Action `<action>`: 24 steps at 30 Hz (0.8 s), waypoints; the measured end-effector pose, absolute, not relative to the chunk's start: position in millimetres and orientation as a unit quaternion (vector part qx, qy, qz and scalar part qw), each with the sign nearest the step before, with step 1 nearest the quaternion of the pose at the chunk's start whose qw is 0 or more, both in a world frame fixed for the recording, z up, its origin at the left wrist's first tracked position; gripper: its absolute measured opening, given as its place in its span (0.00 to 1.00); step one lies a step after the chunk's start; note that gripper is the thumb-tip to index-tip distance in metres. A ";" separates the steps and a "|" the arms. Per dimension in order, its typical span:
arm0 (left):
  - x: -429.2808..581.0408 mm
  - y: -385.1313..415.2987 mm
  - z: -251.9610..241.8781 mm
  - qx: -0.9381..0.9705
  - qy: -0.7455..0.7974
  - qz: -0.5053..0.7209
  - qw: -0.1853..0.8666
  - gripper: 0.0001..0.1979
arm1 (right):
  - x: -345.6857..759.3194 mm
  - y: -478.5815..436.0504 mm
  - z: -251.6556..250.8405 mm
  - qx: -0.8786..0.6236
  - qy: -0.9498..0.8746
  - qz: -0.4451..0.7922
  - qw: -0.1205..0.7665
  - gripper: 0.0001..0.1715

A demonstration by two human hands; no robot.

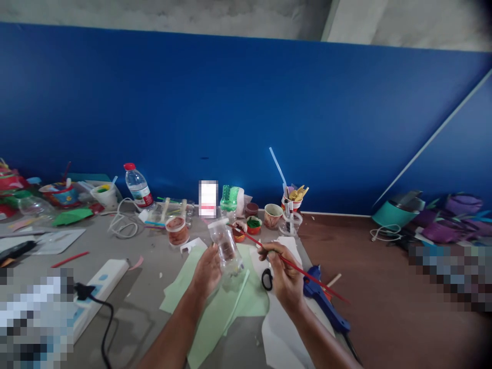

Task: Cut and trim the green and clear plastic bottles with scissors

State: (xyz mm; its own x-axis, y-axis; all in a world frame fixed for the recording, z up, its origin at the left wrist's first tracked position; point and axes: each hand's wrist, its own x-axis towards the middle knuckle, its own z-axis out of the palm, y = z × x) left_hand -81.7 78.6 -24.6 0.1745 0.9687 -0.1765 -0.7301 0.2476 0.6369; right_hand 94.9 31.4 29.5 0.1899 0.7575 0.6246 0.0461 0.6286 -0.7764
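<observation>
My left hand is closed around a clear plastic bottle, held tilted above pale green paper. Between the fingers of my right hand is a thin red paintbrush. Its far end reaches left, near the top of the bottle; whether it touches cannot be made out. Just beyond are two small orange-rimmed cups, one with brown paint and one with green paint. Black-handled scissors lie by my right hand, partly hidden.
A blue glue gun lies right of my right hand. Behind stand a paper cup, a green-painted bottle piece, a tub of reddish-brown paint and a red-capped water bottle. A power strip with a black cord lies left.
</observation>
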 end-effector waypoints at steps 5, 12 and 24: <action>-82.2 79.6 -23.6 0.209 0.279 0.585 0.732 0.19 | 94.8 30.9 29.8 -0.344 -0.580 0.260 0.691 0.10; -88.2 83.2 -19.8 0.171 0.218 0.564 0.778 0.18 | 99.0 35.0 22.6 -0.340 -0.521 0.293 0.726 0.09; -80.6 72.4 -16.4 0.263 0.289 0.576 0.718 0.21 | 98.9 40.0 21.2 -0.326 -0.465 0.344 0.748 0.09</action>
